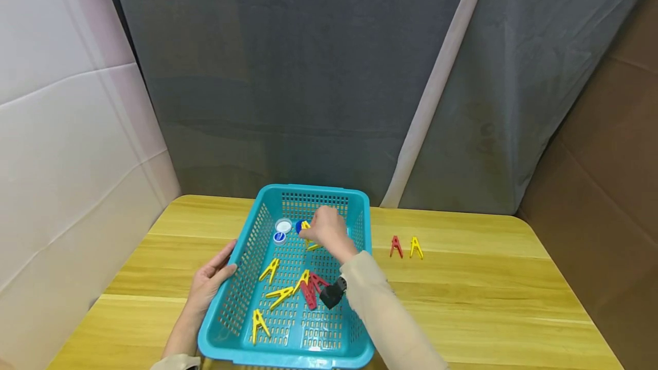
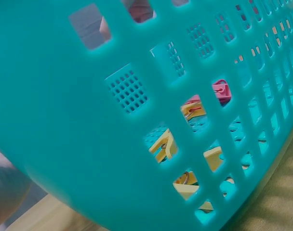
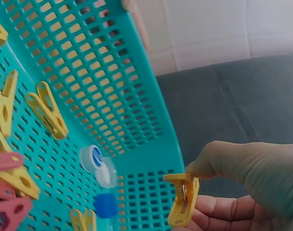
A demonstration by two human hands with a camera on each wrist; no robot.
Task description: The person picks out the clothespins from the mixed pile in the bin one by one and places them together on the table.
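A turquoise basket [image 1: 285,361] with perforated sides stands on the table. My left hand [image 1: 208,281] grips its left side, thumb at the rim. Over the far end of the basket, my right hand [image 1: 330,227] pinches a yellow clothespin [image 3: 182,199] between thumb and fingers. Another yellow clothespin [image 3: 83,220] lies on the basket floor below it. Beside that are a blue bottle cap [image 3: 106,205], a clear-rimmed white lid [image 1: 283,225] and a small blue-and-white lid [image 1: 279,238]. Several yellow clothespins [image 1: 269,270] and red clothespins [image 1: 308,294] lie nearer the front of the basket.
A red clothespin [image 1: 396,246] and a yellow clothespin [image 1: 416,248] rest on the wooden table [image 1: 478,290] to the right of the basket. Grey cloth [image 1: 308,84] hangs behind the table, with a white wall panel at left and a brown one at right.
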